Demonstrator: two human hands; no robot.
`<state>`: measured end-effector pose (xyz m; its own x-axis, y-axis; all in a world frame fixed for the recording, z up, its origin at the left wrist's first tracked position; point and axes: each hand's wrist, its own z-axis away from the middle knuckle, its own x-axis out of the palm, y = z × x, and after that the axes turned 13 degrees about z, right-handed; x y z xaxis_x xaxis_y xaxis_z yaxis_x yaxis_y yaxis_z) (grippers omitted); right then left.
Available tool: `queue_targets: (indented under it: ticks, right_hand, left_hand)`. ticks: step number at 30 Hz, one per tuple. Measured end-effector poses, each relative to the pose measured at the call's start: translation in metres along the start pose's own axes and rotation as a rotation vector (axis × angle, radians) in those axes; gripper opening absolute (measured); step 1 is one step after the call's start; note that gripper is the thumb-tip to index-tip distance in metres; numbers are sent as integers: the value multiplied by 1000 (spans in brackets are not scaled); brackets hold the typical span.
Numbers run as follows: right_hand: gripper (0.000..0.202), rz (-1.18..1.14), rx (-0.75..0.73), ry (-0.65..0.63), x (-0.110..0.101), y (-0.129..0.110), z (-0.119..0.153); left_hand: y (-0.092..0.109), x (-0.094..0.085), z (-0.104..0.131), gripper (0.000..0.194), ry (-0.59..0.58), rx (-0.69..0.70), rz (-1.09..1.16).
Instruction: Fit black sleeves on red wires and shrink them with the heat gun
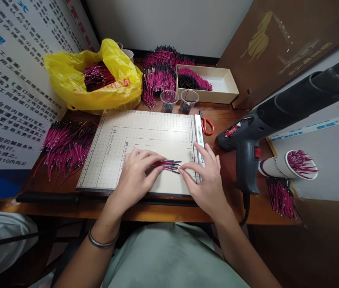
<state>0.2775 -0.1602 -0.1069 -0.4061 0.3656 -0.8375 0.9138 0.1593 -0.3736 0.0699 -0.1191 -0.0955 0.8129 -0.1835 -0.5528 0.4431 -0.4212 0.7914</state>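
Note:
Over a white paper-cutter board (154, 136) marked with grid lines, my left hand (136, 174) has its thumb and fingers closed on a small bunch of magenta wires with black ends (169, 165). The wires lie fanned out, their black ends pointing right. My right hand (203, 176) is at those ends, thumb and index finger pinched at a wire tip, the other fingers raised and spread. What exactly lies between the right fingertips is too small to tell. A metal ruler strip (198, 140) runs along the board's right side.
A black heat gun (247, 140) stands right of the board, near red-handled scissors (207, 126) and a cup of wires (301, 164). Behind are a yellow bag (67, 88), wire piles (160, 76), two plastic cups (169, 100) and a box (226, 86). More wires (67, 148) lie left.

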Motion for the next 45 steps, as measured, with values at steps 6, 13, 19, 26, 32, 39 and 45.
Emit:
queue_targets:
  ticks: [6, 13, 19, 26, 32, 39, 45]
  right_hand:
    - [12, 11, -41, 25, 1, 3, 2]
    - [13, 3, -28, 2, -1, 1, 2]
    - [9, 12, -42, 7, -1, -1, 2]
    - [12, 12, -48, 29, -1, 1, 1]
    - [13, -20, -65, 60, -3, 1, 2]
    - [10, -34, -114, 25, -5, 1, 2]
    - [10, -80, -117, 39, -5, 2, 1]
  left_hand:
    - [1, -2, 1, 19, -25, 0, 3]
    - [5, 0, -2, 11, -9, -52, -14]
    - [6, 4, -4, 11, 19, -109, -39]
    - [7, -2, -3, 14, -23, -97, -5]
    - [6, -5, 1, 18, -31, -14, 85]
    - [4, -8, 2, 13, -30, 1, 157]
    - [4, -10, 2, 16, -51, 20, 167]
